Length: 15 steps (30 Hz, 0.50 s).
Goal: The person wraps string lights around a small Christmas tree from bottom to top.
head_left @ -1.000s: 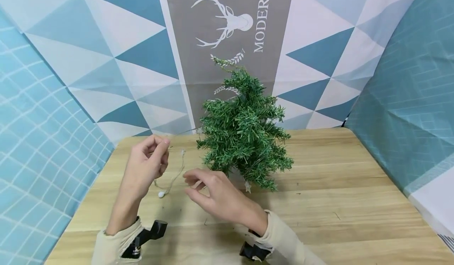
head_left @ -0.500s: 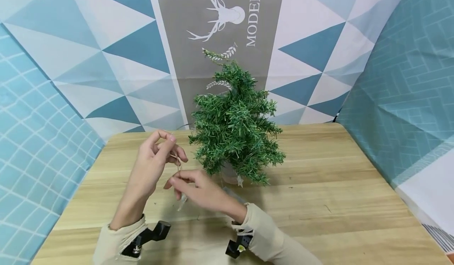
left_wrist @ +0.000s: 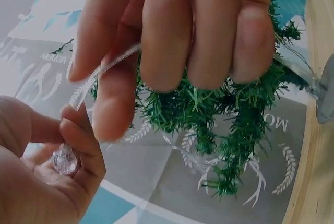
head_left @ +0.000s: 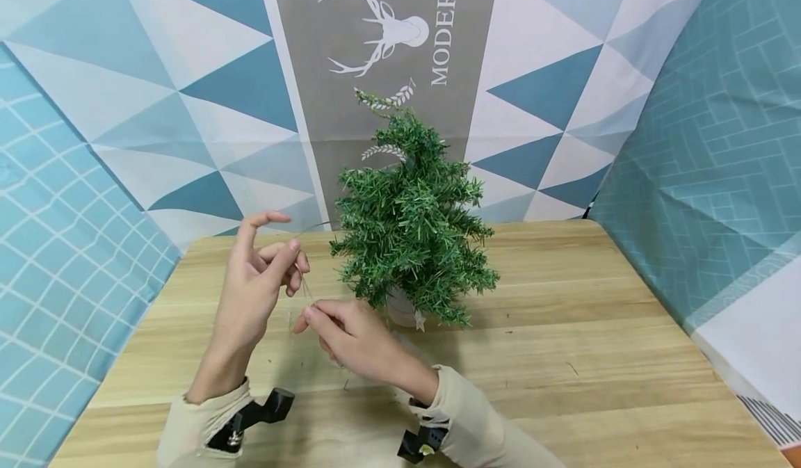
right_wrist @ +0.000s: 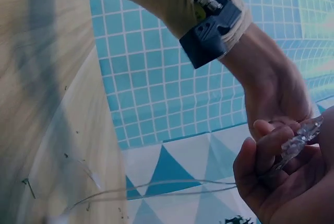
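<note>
A thin, clear-wired string of lights (left_wrist: 110, 66) runs between my hands. My left hand (head_left: 255, 284) pinches the wire with the thumb and bent fingers, while its index finger reaches forward. Slightly lower and to the right, my right hand (head_left: 359, 336) pinches the same strand. A clear bulb (left_wrist: 65, 160) lies in the right palm, and a clear faceted cluster (right_wrist: 300, 140) shows there in the right wrist view. Loops of wire (right_wrist: 162, 186) trail toward the table. Right of both hands stands a small green artificial Christmas tree (head_left: 413, 224).
The tree's pale base (head_left: 400, 308) stands on the wooden table (head_left: 594, 329), with a small white star (head_left: 420, 321) hanging beside it. Green needle bits lie scattered about. Patterned cloth (head_left: 244, 71) hangs behind the table, and blue tiled cloth (head_left: 56, 245) on the left.
My right hand has come left and now pinches the strand below my left hand. The left index finger has lifted and stretched out. The head view has shifted slightly.
</note>
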Each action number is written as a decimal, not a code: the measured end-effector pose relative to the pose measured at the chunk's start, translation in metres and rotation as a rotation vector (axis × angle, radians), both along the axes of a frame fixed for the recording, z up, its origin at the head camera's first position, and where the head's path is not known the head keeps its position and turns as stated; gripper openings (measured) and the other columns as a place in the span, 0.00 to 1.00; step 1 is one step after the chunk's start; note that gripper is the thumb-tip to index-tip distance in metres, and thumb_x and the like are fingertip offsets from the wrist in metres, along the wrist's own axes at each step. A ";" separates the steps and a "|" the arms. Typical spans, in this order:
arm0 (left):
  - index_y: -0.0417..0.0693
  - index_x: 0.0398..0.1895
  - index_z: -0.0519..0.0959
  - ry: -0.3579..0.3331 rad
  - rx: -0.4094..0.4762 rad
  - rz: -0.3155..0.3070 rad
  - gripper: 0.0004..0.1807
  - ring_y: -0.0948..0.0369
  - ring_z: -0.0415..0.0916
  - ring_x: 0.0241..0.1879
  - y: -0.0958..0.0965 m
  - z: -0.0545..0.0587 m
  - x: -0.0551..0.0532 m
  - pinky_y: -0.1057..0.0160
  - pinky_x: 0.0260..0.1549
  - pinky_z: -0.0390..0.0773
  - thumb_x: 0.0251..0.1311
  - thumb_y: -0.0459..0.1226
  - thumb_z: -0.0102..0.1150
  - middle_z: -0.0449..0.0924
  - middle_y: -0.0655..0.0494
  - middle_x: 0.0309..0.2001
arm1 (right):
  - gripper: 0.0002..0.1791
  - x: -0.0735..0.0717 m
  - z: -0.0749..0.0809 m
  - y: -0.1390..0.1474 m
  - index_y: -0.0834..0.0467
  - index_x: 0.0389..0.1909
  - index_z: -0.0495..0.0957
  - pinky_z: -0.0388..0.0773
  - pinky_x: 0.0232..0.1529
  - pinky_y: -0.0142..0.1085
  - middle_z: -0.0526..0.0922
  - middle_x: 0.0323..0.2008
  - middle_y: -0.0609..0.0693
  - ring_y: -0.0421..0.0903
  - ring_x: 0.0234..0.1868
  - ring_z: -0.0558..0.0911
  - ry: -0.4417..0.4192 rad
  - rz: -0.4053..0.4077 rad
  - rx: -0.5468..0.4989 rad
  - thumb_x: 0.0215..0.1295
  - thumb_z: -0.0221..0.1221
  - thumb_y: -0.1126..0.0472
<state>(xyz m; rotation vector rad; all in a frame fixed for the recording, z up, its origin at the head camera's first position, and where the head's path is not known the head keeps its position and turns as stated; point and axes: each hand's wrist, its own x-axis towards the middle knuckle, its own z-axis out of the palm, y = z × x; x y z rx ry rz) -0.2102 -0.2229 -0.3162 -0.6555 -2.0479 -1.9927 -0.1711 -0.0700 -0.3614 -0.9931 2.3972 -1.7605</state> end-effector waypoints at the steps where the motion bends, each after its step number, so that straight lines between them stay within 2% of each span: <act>1: 0.42 0.54 0.64 0.012 0.006 -0.017 0.16 0.52 0.65 0.14 -0.001 0.000 0.000 0.63 0.12 0.68 0.63 0.34 0.47 0.73 0.46 0.20 | 0.20 -0.001 -0.003 0.000 0.55 0.35 0.78 0.63 0.09 0.28 0.65 0.08 0.45 0.35 0.08 0.64 0.009 -0.012 0.007 0.70 0.39 0.51; 5: 0.36 0.48 0.73 0.044 -0.057 -0.010 0.13 0.55 0.66 0.15 -0.004 -0.002 -0.001 0.64 0.11 0.68 0.63 0.34 0.46 0.74 0.45 0.22 | 0.22 -0.002 -0.006 0.005 0.50 0.36 0.79 0.61 0.09 0.28 0.63 0.07 0.43 0.35 0.07 0.61 0.079 -0.078 0.066 0.70 0.37 0.46; 9: 0.41 0.47 0.76 0.032 -0.154 0.074 0.14 0.58 0.67 0.15 -0.010 -0.002 -0.002 0.65 0.12 0.69 0.63 0.37 0.47 0.76 0.45 0.24 | 0.21 -0.001 0.001 0.014 0.48 0.36 0.78 0.60 0.10 0.28 0.61 0.09 0.43 0.38 0.08 0.58 0.100 -0.096 0.115 0.68 0.38 0.44; 15: 0.47 0.49 0.75 -0.026 -0.271 0.186 0.14 0.60 0.71 0.18 -0.016 -0.002 -0.004 0.66 0.15 0.74 0.64 0.40 0.47 0.80 0.48 0.28 | 0.16 0.002 0.013 0.025 0.43 0.33 0.76 0.61 0.11 0.28 0.65 0.12 0.41 0.36 0.11 0.62 0.132 -0.111 0.217 0.66 0.42 0.43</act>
